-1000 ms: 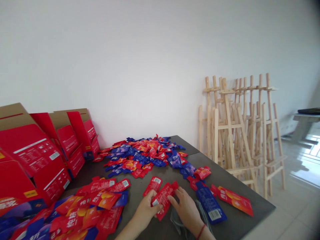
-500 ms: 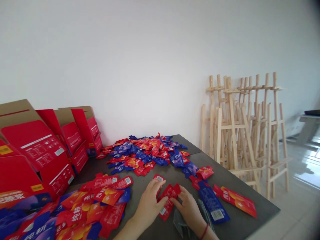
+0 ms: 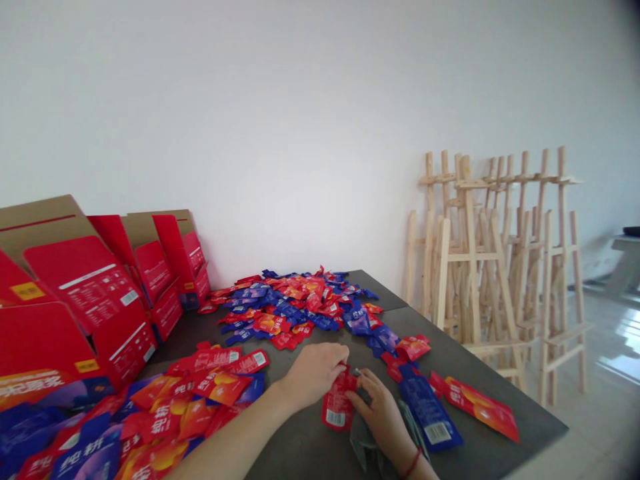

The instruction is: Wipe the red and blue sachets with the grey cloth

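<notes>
A red pouch (image 3: 338,402) with a white barcode label hangs between my two hands, its barcode end toward me. My left hand (image 3: 316,375) reaches over from the left, fingers curled closed at the pouch's narrow top. My right hand (image 3: 376,405) grips the pouch's right side, thumb against its edge. A small greyish, shiny bit shows by the right fingertips, too small to name. Beneath my right hand lies a crumpled grey-green cloth (image 3: 363,445). Just right of that hand are a blue pouch (image 3: 429,410) and an orange-red pouch (image 3: 480,405), both lying flat.
Red and blue pouches (image 3: 175,407) are heaped at the near left. Another mixed pile (image 3: 295,303) lies toward the wall. Open red cartons (image 3: 107,287) line the left side. Several wooden easels (image 3: 470,267) stand beyond the table's (image 3: 500,363) right edge.
My left hand has shifted up and rightward to the pouch's top, its fingers now curled. The red pouch has turned from slanted to more upright. The view has shifted slightly.
</notes>
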### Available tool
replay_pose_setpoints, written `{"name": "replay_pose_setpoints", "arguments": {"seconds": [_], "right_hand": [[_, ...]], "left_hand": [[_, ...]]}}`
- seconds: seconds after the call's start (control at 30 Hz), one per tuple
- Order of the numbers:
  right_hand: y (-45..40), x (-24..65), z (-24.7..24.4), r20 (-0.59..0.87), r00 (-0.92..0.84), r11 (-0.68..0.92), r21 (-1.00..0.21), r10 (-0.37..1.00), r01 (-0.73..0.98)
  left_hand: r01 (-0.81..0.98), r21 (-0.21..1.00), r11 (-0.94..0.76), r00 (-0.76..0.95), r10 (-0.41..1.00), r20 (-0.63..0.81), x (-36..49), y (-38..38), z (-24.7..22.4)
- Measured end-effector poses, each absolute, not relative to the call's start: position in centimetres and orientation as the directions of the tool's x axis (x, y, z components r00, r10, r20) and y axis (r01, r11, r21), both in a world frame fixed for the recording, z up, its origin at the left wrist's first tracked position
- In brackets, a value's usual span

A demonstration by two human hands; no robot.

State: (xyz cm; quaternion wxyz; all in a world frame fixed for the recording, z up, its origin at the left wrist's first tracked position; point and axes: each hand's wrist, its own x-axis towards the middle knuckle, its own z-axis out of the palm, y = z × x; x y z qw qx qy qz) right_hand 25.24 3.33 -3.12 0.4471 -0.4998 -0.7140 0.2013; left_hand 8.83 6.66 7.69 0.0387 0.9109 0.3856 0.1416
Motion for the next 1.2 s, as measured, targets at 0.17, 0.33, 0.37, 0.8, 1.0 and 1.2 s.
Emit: {"name": "replay_pose_setpoints", "arguments": {"seconds": [0.17, 0.33, 0.37, 0.8, 1.0, 1.2], "right_hand": [[3.1, 25.6, -2.9, 0.468, 0.007, 0.400, -0.763, 0.884, 0.508], [3.3, 25.5, -3.1, 0.514, 0.042, 0.424, -0.748, 0.857, 0.510], [3.3, 25.4, -3.1, 0.513, 0.033, 0.421, -0.738, 0.858, 0.528], [2.4, 24.2, -1.4, 0.266, -0.370, 0.433, -0.238, 0.890, 0.870], [2.8, 25.0, -1.1, 0.197, -0.285, 0.307, -0.090, 0.938, 0.948], [1.5, 22.6, -0.5, 0.317, -0.358, 0.411, -0.118, 0.878, 0.904]], "left_hand": [[0.612, 0.247, -0.751, 0.634, 0.653, 0.414, 4.8, 5.4, 4.3], [0.611, 0.218, -0.761, 0.674, 0.644, 0.361, 1.0, 3.9, 0.2], [0.621, 0.184, -0.762, 0.689, 0.643, 0.335, 0.6, 3.7, -0.4], [0.616, 0.028, -0.788, 0.775, 0.612, 0.156, 0.1, 2.1, -0.5], [0.639, 0.288, -0.714, 0.700, 0.694, 0.169, 0.2, 1.4, 0.1], [0.628, 0.463, -0.625, 0.618, 0.763, 0.192, 0.8, 1.8, -0.4]]}}
